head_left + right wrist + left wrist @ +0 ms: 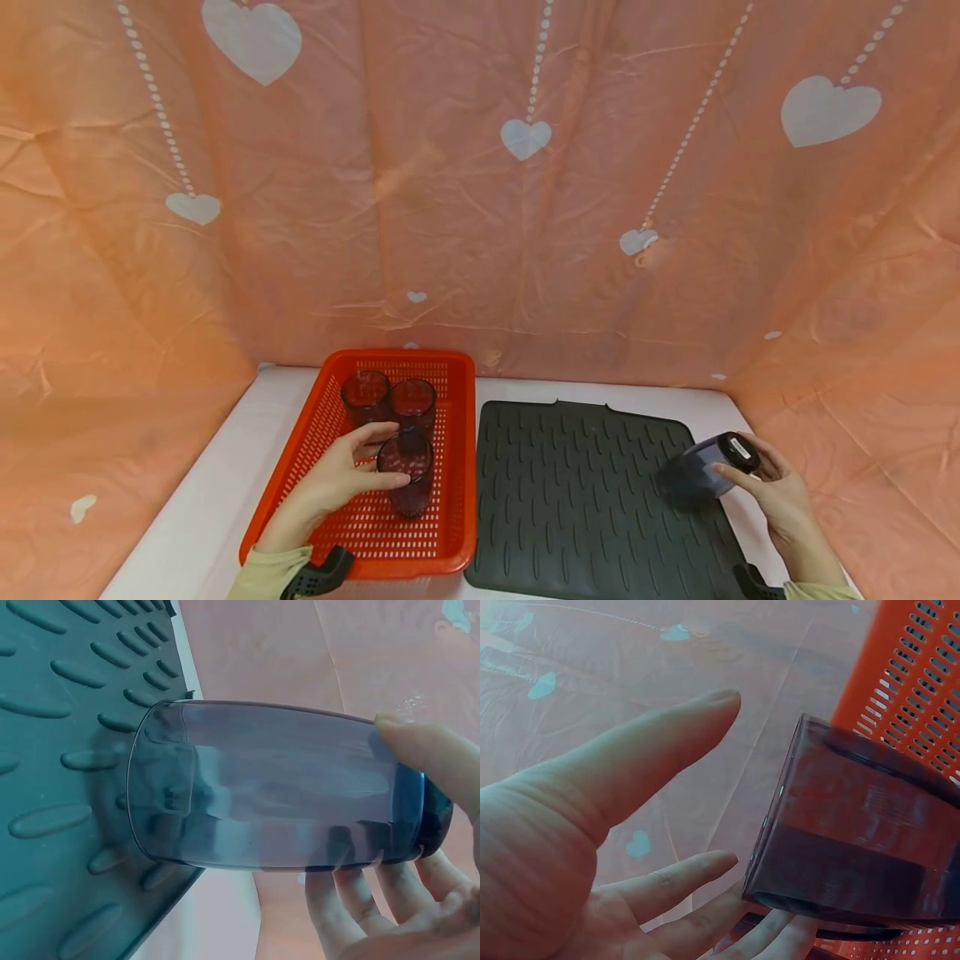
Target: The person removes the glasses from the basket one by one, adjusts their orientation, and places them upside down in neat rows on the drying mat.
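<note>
Three dark purple-tinted drinking glasses stand mouth up in the orange-red basket [456, 533]: two at the back, a left one [365, 389] and a right one [413, 398], with a front glass [411, 498] nearer me. Around the front glass's rim lies my left hand [341, 475], thumb and fingers spread; the left wrist view shows its thumb [660, 754] apart from the glass [855, 825]. At the right, my right hand [780, 500] grips another tinted glass [701, 468] near its thick base. That glass [285, 787] is tilted mouth-down over the dark ribbed mat [577, 500]; rim contact is unclear.
The basket and the mat lie side by side on a white tabletop [217, 492]. Orange sheeting [450, 208] with white hearts encloses the back and both sides. Black wrist straps [318, 575] sit at both cuffs.
</note>
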`<control>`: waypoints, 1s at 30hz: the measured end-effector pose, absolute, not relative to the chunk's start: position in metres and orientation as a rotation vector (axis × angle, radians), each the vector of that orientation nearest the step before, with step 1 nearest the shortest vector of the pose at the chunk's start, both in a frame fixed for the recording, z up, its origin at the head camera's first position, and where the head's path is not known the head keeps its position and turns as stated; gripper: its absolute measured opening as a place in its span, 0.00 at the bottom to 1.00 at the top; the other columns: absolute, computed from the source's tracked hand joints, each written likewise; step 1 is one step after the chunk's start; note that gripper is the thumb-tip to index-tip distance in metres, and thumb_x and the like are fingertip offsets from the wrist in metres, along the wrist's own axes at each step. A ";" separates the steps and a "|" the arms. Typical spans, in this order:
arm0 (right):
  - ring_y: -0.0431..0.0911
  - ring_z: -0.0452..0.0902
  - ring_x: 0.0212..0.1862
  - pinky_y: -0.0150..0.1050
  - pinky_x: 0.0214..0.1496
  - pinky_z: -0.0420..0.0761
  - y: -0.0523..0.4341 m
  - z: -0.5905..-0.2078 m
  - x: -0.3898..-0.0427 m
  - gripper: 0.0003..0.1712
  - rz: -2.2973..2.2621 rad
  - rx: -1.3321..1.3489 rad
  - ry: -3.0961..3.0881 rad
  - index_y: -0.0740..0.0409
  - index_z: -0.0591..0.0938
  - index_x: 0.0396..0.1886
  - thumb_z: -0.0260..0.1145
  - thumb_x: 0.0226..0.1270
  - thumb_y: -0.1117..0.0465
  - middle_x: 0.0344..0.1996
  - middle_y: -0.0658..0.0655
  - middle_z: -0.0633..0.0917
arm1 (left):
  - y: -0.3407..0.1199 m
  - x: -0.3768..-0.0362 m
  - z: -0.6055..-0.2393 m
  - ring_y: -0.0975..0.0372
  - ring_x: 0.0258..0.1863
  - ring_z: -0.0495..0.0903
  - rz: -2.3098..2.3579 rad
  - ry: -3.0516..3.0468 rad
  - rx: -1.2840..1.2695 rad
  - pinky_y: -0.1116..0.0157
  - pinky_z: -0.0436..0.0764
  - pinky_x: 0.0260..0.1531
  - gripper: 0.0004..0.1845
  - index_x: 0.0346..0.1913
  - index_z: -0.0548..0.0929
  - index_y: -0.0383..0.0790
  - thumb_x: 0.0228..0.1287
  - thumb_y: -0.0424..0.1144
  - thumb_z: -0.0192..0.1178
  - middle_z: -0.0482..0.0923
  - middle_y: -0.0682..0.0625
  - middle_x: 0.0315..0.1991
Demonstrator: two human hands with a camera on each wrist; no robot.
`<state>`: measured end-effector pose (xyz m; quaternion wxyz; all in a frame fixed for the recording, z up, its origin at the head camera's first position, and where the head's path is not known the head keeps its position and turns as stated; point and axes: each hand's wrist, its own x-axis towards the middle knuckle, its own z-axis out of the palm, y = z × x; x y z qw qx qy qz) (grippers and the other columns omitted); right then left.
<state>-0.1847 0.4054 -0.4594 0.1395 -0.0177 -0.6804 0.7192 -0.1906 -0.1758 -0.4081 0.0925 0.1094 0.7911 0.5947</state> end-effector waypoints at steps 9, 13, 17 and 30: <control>0.30 0.77 0.47 0.24 0.43 0.76 0.434 -0.487 -0.199 0.39 2.005 -0.111 -2.068 0.46 0.75 0.64 0.73 0.52 0.73 0.49 0.35 0.82 | -0.174 -0.189 -0.407 0.41 0.62 0.65 1.749 2.359 0.326 0.45 0.67 0.58 0.41 0.67 0.67 0.32 0.50 0.35 0.74 0.64 0.36 0.65; 0.29 0.76 0.46 0.22 0.42 0.72 0.420 -0.471 -0.191 0.37 2.003 -0.150 -2.071 0.44 0.78 0.60 0.74 0.50 0.73 0.47 0.35 0.82 | -0.173 -0.189 -0.409 0.43 0.60 0.67 1.758 2.341 0.332 0.45 0.68 0.58 0.42 0.67 0.66 0.32 0.49 0.34 0.74 0.65 0.35 0.64; 0.27 0.71 0.50 0.24 0.52 0.66 0.403 -0.453 -0.182 0.38 1.994 -0.274 -2.144 0.41 0.76 0.63 0.73 0.52 0.72 0.46 0.29 0.77 | -0.173 -0.189 -0.410 0.42 0.60 0.67 1.761 2.336 0.337 0.46 0.69 0.58 0.41 0.67 0.66 0.31 0.49 0.34 0.74 0.67 0.34 0.62; 0.25 0.70 0.46 0.19 0.41 0.68 0.393 -0.444 -0.180 0.38 1.933 -0.193 -2.184 0.45 0.75 0.62 0.72 0.53 0.73 0.46 0.29 0.76 | -0.173 -0.188 -0.410 0.43 0.59 0.68 1.755 2.345 0.315 0.47 0.70 0.57 0.40 0.67 0.67 0.33 0.50 0.36 0.74 0.67 0.35 0.62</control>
